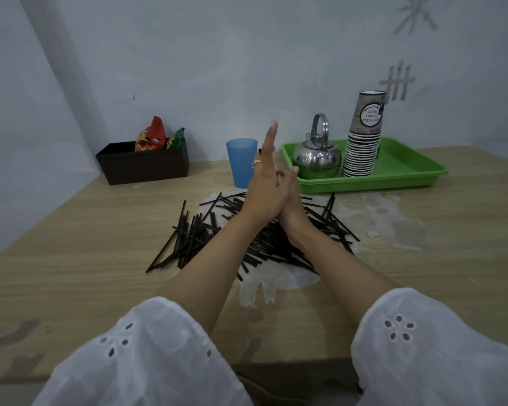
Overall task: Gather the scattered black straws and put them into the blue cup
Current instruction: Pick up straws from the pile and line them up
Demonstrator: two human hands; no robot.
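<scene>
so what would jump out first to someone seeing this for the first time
Probably the two hands, the left hand and right hand, pressed palm to palm in the centre, holding nothing. Right beneath them a heap of black straws sprawls across the wooden table. Behind stand the blue cup and a bright green tray carrying a steel kettle and a stack of paper cups.

We see a wood-grain table [71,244] with white worn patches, black straws [194,235] heaped mid-table, blue cup [241,161] behind them, black box [143,165] at back-left, green tray [393,174] along the back edge toward the right.
</scene>
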